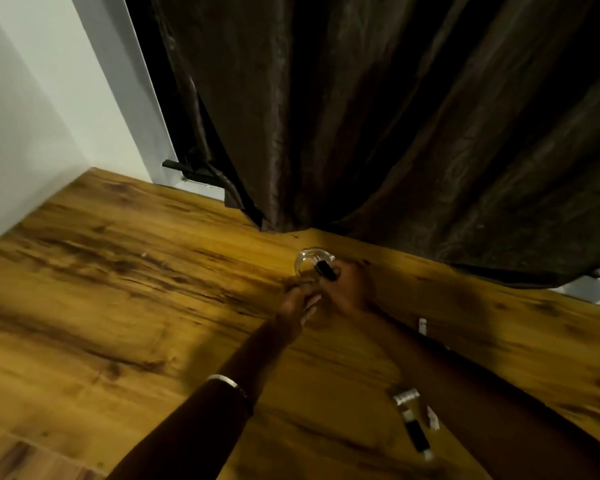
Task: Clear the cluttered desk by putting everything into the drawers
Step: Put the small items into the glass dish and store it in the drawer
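Black cylindrical item (325, 270) in right hand (349, 289) grip beside glass bowl (309, 259); left hand (298, 303) loose-fingered.

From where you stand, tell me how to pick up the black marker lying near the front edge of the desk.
Pinch the black marker across the middle of its barrel, coming from above. It lies flat on the desk, free of both hands, so its long sides are open to the fingers.
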`<state>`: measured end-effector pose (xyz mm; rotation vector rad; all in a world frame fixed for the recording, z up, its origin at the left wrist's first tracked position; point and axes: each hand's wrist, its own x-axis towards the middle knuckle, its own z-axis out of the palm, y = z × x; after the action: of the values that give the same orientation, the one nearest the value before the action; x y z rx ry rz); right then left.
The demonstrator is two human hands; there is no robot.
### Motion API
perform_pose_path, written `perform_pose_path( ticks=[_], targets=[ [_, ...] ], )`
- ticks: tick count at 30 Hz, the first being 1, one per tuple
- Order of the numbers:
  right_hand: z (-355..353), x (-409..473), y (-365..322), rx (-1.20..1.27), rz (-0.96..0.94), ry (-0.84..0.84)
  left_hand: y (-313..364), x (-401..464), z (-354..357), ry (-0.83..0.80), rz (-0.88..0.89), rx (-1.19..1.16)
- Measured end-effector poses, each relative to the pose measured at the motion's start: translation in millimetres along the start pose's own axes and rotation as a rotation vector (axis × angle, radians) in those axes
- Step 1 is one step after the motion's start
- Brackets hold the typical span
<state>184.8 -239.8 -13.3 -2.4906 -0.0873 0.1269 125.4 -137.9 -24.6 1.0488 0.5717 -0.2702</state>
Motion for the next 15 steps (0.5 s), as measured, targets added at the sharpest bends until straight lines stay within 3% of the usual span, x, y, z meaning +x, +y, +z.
perform_pose_path(
  ticks=[5, 15],
  targets=[
    [15.7, 32.4, -11.8, -0.08, 0.003, 0.01, -3.1, 10.2, -16.8, 0.084, -0.016, -0.043],
    [35.8, 50.9, -10.8, -0.294, 0.009, -0.013, -9.7, 22.8, -27.9, 0.063, -0.036, -0.081]
  ],
)
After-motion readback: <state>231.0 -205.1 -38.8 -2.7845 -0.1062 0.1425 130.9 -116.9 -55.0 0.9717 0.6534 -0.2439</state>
